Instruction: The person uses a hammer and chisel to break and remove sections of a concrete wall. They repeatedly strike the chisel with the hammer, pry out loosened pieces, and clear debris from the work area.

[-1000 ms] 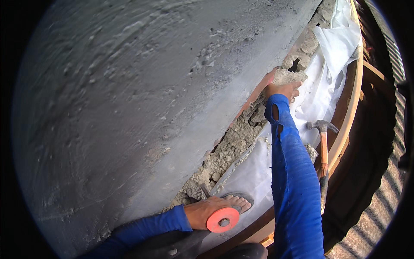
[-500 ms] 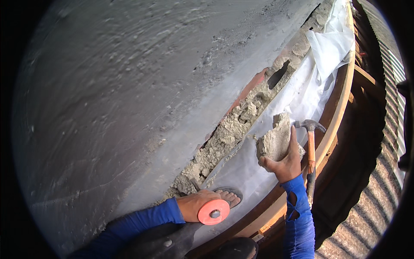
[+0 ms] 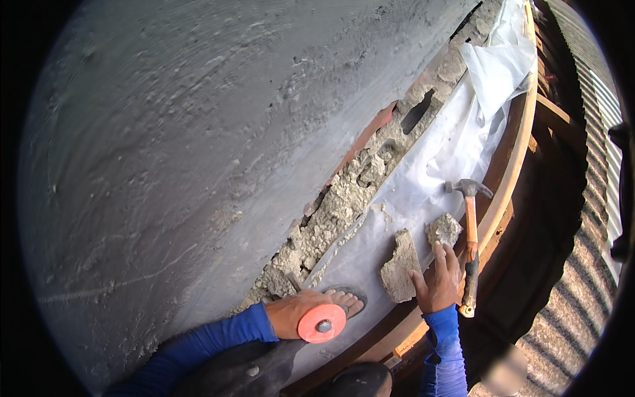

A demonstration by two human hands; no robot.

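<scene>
My left hand (image 3: 289, 316) is closed around a chisel with a round red hand guard (image 3: 322, 323). The chisel's metal blade (image 3: 294, 282) points at the broken masonry edge (image 3: 334, 210) along the foot of the grey wall. My right hand (image 3: 439, 283) is open, thumb and fingers apart, over the white plastic sheet. A flat concrete chunk (image 3: 399, 268) lies by its thumb. Its fingertips are at a smaller rough chunk (image 3: 444, 229); whether they touch it I cannot tell. A claw hammer (image 3: 471, 228) with an orange and black handle lies just right of that hand.
The grey plastered wall (image 3: 172, 145) fills the left side. White plastic sheeting (image 3: 456, 142) covers the strip beside it, bounded by a curved wooden board (image 3: 512, 175). Beyond are a dark gap and corrugated roofing (image 3: 562, 311). My sandalled foot (image 3: 347, 301) stands near the chisel.
My right hand has let go of the flat concrete chunk, which now lies on the sheet. That hand has come down and opened. The left hand still holds the chisel.
</scene>
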